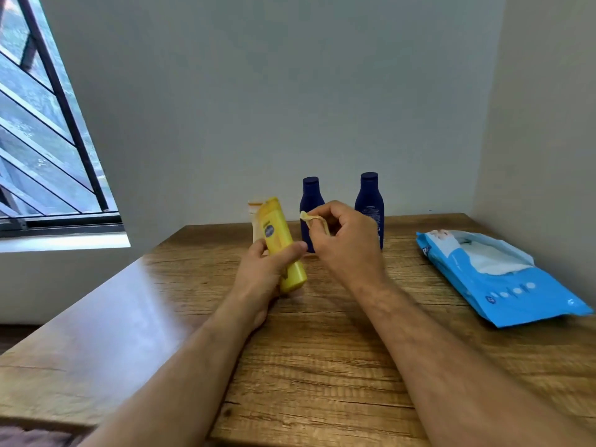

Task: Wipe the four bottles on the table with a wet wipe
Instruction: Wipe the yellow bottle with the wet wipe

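Observation:
My left hand (269, 267) grips a yellow bottle (280, 243), held tilted above the wooden table (322, 350). Just to its right, my right hand (345, 240) pinches a small crumpled wet wipe (306, 217) near the bottle's upper part, not touching it. Two dark blue bottles stand upright at the back: one (311, 201) partly behind my right hand, the other (369, 198) further right. A pale cream bottle (254, 214) stands behind the yellow one, mostly hidden by it.
An open blue pack of wet wipes (503, 279) lies on the right side of the table, near the wall. A barred window (48, 140) is at the left. The table's left edge runs diagonally toward me.

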{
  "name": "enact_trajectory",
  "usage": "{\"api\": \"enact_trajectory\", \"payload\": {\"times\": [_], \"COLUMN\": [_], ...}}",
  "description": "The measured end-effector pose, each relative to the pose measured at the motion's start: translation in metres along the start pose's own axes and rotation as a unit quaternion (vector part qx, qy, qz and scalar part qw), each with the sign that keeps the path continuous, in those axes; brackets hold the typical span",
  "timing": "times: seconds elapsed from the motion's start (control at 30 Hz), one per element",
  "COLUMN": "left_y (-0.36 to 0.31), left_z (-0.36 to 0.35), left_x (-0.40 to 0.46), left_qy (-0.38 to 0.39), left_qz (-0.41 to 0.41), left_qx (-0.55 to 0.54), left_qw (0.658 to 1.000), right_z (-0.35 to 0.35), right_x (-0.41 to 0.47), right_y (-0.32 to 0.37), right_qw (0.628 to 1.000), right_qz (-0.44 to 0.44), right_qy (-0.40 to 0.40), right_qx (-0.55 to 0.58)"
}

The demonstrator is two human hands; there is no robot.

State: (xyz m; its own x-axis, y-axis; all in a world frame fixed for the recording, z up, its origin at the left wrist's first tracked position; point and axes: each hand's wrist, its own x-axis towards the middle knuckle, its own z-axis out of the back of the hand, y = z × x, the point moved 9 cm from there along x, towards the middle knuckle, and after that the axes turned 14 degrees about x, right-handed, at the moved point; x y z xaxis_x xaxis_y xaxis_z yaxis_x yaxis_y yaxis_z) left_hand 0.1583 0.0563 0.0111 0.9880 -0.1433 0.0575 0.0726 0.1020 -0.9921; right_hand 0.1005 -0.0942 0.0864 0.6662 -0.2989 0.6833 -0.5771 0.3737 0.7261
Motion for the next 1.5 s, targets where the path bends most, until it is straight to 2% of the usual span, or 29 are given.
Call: {"api": "enact_trajectory", "payload": {"times": [0.17,0.37,0.43,0.63,0.73,0.87,1.03,1.17,1.3,1.37,1.5], "left_y": [-0.008,-0.011,-0.014,-0.017,-0.017,-0.017,-0.006,-0.002,-0.002,-0.002,-0.006], "left_z": [-0.001,-0.023,-0.026,-0.019,-0.019,-0.024,-0.006,0.006,0.010,0.005,-0.010], "left_x": [-0.005,-0.012,-0.013,-0.005,-0.005,-0.011,0.000,0.004,0.005,0.002,-0.004], "left_qy": [0.043,0.163,0.181,0.147,0.156,0.168,0.071,0.012,0.000,0.023,0.087], "left_qz": [-0.040,-0.033,-0.032,-0.064,-0.079,-0.054,-0.003,-0.019,-0.022,-0.019,-0.036], "left_qx": [-0.068,-0.172,-0.195,-0.199,-0.203,-0.189,-0.189,-0.142,-0.135,-0.107,-0.058], "left_qw": [0.996,0.971,0.963,0.967,0.963,0.966,0.979,0.990,0.991,0.994,0.994], "right_z": [-0.010,-0.011,-0.012,-0.007,-0.007,-0.013,-0.032,-0.047,-0.056,-0.051,-0.021], "right_x": [-0.003,0.000,0.000,0.003,0.004,0.003,-0.003,-0.009,-0.015,-0.012,0.005], "right_y": [0.005,0.003,0.002,0.004,0.003,-0.003,-0.015,-0.016,-0.015,-0.012,-0.007], "right_qw": [0.997,0.997,0.998,0.999,0.999,0.997,0.984,0.971,0.955,0.965,0.995], "right_qz": [0.019,0.017,0.012,0.036,0.039,0.013,-0.063,-0.070,-0.061,-0.049,-0.010], "right_qy": [0.056,0.057,0.060,0.025,0.030,0.071,0.151,0.227,0.292,0.259,0.095], "right_qx": [-0.042,-0.041,-0.031,-0.010,-0.018,-0.009,0.064,0.032,-0.007,0.006,0.013]}}
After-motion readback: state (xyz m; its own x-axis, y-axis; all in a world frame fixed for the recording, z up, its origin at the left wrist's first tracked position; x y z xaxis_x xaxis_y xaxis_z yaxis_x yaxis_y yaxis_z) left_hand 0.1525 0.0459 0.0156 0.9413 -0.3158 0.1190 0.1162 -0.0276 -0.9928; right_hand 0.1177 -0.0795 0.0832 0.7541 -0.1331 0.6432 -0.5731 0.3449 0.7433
